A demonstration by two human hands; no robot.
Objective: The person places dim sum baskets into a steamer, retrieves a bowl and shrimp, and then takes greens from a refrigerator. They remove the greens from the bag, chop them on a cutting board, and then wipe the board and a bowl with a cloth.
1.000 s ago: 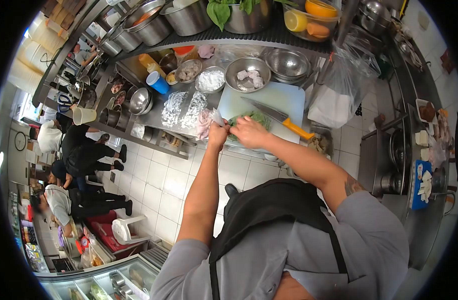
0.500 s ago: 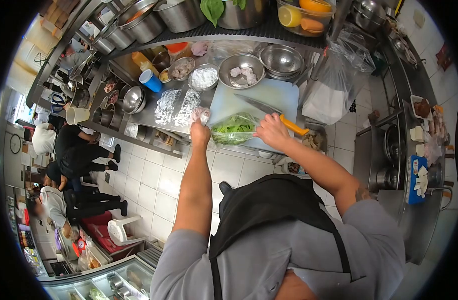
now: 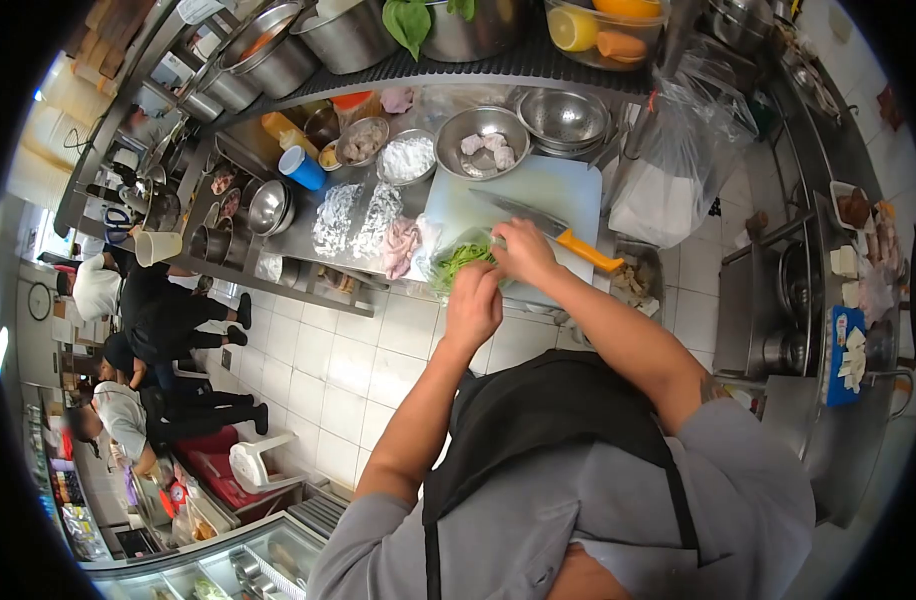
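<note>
Green leaves in a clear plastic bag point(image 3: 456, 260) lie on the near left corner of a white rectangular cutting board point(image 3: 563, 190), at the front edge of the steel counter.

Far left on the counter stands a blue cylindrical tub with a white lid point(image 3: 300, 166); any print on it is too small to read. Next come two crumpled sheets of silver foil point(image 3: 353, 215), then a pile of pale pink raw meat point(image 3: 400, 247) just beside the leaves.

The left hand point(image 3: 475, 305) is at the bag's near end, fingers curled under and hidden, so I cannot tell whether they grip. The right hand point(image 3: 523, 250) has its fingers bent down, pinching the bag's right end. Beyond it lies a long steel knife with an orange handle point(image 3: 555, 232). A large clear plastic sack point(image 3: 673, 170) hangs further right.
</note>
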